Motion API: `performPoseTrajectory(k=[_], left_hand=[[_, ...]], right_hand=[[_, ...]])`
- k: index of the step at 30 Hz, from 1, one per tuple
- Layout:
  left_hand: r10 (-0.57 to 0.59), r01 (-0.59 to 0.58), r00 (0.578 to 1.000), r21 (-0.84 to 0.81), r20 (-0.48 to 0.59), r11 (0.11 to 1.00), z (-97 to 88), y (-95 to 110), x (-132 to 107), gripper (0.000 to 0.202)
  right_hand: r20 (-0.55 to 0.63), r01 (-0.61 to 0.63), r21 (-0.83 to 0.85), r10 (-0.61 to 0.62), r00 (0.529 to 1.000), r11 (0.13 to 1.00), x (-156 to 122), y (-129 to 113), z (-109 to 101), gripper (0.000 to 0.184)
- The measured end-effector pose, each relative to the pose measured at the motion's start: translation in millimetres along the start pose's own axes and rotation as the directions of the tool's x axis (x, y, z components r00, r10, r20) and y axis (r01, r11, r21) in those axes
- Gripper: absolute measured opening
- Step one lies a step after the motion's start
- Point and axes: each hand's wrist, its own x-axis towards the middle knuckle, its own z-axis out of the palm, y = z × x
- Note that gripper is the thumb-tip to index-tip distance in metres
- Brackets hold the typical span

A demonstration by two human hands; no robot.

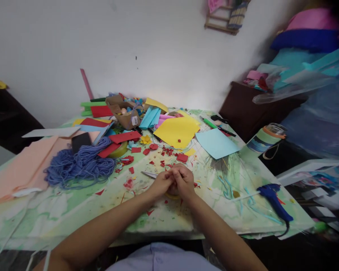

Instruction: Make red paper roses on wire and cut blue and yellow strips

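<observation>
My left hand (164, 182) and my right hand (184, 181) meet over the middle of the table, fingers bent and fingertips pressed together. Whatever they pinch is hidden or too small to name. A pointed metal blade, like that of scissors (149, 174), juts out to the left of my left hand; the hands cover the rest. Something yellowish (172, 196) shows just beneath the hands. Red paper scraps (166, 152) lie scattered beyond my fingers, with a larger red piece (182, 157) close to them. Farther back are a yellow paper flower (145, 139) and a yellow sheet (177, 131).
Blue yarn (81, 165) is heaped at left beside peach paper (22, 169). A cardboard box (127, 118) holds small items at the back. Light blue paper (217, 143), a bottle (261, 141) and a blue glue gun (277, 205) with its cord occupy the right side.
</observation>
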Motion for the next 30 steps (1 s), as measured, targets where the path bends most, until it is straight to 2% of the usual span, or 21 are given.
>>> performPoseTrajectory(k=[2,5,9,13,17,20,23,26,30], left_hand=[[0.061,-0.061,0.998,0.046,-0.005,0.997,-1.8,1.2,-0.1,0.071],[0.154,-0.150,0.988,0.159,-0.010,0.976,-6.2,3.2,-0.1,0.070],[0.295,-0.267,0.955,0.391,-0.013,0.881,-11.8,2.4,-4.6,0.066],[0.513,-0.394,0.859,0.632,-0.006,0.667,-18.6,1.9,-9.3,0.052],[0.655,-0.505,0.745,0.747,0.125,0.433,-24.8,2.3,-6.9,0.038],[0.709,-0.575,0.663,0.769,0.238,0.280,-28.5,2.6,-3.5,0.030],[0.737,-0.614,0.592,0.775,0.327,0.149,-30.8,2.0,-2.4,0.024],[0.740,-0.621,0.548,0.782,0.390,0.048,-31.7,0.2,-2.6,0.024],[0.740,-0.609,0.516,0.792,0.431,-0.036,-33.2,-1.1,-2.1,0.028]], right_hand=[[0.002,-0.001,0.015,0.001,1.000,1.000,0.9,2.8,-1.2,0.030],[0.032,0.028,-0.068,-0.026,0.999,0.997,3.1,7.7,-2.6,0.032],[0.033,0.129,-0.194,-0.125,0.992,0.972,4.8,9.1,-5.4,0.033],[0.054,0.234,-0.338,-0.229,0.972,0.912,3.8,5.9,-7.4,0.032],[0.097,0.282,-0.449,-0.267,0.959,0.848,2.1,6.8,-5.9,0.031],[0.063,0.248,-0.518,-0.253,0.965,0.819,5.5,11.8,-9.6,0.033],[-0.064,0.146,-0.578,-0.224,0.973,0.803,13.7,18.7,-20.4,0.034],[-0.136,0.080,-0.606,-0.203,0.970,0.791,20.3,24.9,-30.1,0.037],[-0.064,0.106,-0.618,-0.184,0.981,0.779,20.9,30.0,-29.3,0.046]])
